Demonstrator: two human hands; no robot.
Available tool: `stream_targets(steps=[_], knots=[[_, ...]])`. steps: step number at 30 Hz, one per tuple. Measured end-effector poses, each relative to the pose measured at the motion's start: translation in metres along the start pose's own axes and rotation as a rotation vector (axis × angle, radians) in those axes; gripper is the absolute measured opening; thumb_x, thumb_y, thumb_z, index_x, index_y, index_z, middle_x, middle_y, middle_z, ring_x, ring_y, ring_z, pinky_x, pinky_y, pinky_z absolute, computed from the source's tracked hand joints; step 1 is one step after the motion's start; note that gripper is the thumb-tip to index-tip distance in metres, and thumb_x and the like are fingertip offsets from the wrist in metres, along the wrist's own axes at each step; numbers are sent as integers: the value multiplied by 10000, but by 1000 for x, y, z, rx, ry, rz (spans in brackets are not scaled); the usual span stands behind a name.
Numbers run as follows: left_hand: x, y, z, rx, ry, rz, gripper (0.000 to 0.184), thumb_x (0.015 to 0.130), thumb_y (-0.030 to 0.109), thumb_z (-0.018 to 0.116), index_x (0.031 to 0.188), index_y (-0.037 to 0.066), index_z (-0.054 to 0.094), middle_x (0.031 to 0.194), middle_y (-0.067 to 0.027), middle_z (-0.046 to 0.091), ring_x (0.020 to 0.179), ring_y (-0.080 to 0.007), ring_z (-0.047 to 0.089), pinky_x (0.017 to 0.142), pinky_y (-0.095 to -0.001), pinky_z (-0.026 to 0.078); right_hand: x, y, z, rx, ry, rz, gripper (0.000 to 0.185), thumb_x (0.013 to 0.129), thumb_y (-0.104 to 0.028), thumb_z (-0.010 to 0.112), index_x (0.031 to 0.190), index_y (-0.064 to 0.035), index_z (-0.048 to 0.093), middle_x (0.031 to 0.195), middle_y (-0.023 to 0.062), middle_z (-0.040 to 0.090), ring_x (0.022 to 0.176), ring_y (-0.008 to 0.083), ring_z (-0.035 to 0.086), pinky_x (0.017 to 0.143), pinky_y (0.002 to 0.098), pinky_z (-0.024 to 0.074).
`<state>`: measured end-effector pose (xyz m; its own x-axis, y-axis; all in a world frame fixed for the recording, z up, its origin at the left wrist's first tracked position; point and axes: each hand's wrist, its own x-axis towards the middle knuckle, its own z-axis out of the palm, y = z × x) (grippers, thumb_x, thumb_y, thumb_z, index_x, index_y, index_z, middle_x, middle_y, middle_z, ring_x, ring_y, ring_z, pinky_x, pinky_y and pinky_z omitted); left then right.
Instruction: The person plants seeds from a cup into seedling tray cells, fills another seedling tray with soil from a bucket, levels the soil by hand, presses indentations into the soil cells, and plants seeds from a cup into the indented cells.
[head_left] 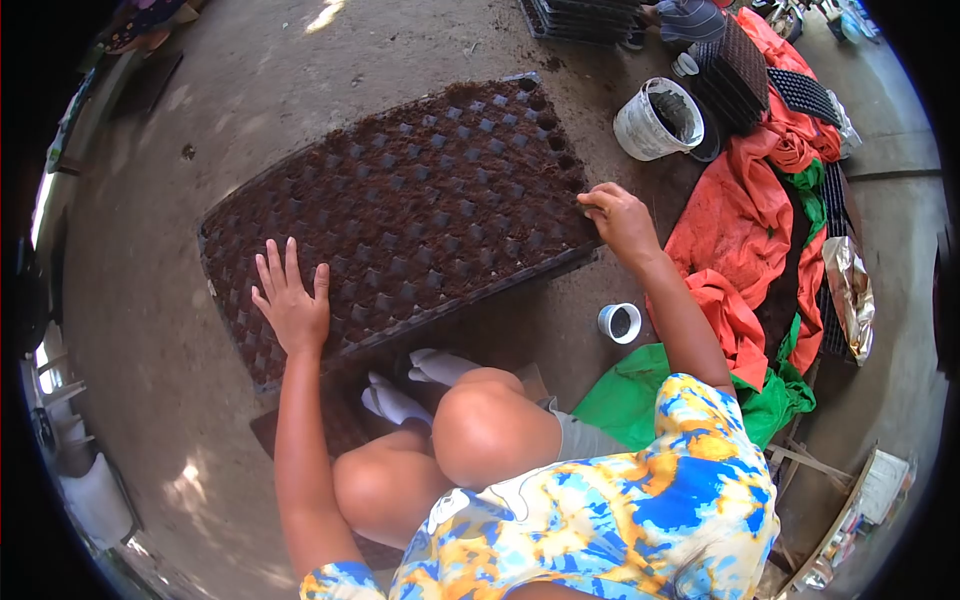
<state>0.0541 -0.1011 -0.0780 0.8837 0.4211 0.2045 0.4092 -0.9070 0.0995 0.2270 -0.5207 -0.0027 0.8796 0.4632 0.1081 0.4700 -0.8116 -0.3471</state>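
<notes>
A large black seedling tray [400, 200], its cells filled with dark brown soil, lies in front of my knees. Over its left part my left hand [293, 305] is spread with the fingers apart and holds nothing. At the tray's right edge, my right hand [618, 218] has its thumb and fingertips pinched together; what they hold, if anything, is too small to make out. Several cells along the tray's far right edge look like dark, open hollows. A small white cup [620, 323] with dark contents stands on the floor below my right forearm.
A white bucket [658, 120] with dark material stands beyond the tray's right side. Stacked black trays [730, 80] lie behind it. Red cloth [735, 215] and green cloth [630, 400] spread along the right. Another person [690, 20] is partly visible at the top right.
</notes>
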Motion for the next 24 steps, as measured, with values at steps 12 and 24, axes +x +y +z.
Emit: stream_targets(steps=[12,24], knots=[[-2,-1,0,-8,-14,-2,611,932,553,427,1446,231,349,1548,-42,231,1431,-278,182,1099,-580,164,-29,-24,-3,91,-25,-38,174,779,-37,656,942,-82,697,964,84,648,855,294,642,753,377,520],[0,0,-4,-4,-26,-12,622,927,559,430,1442,216,357,1544,-57,238,1429,-283,183,1093,-581,174,15,-28,5,20,-34,-83,160,778,-55,660,931,-84,695,964,80,647,857,292,641,757,382,522]])
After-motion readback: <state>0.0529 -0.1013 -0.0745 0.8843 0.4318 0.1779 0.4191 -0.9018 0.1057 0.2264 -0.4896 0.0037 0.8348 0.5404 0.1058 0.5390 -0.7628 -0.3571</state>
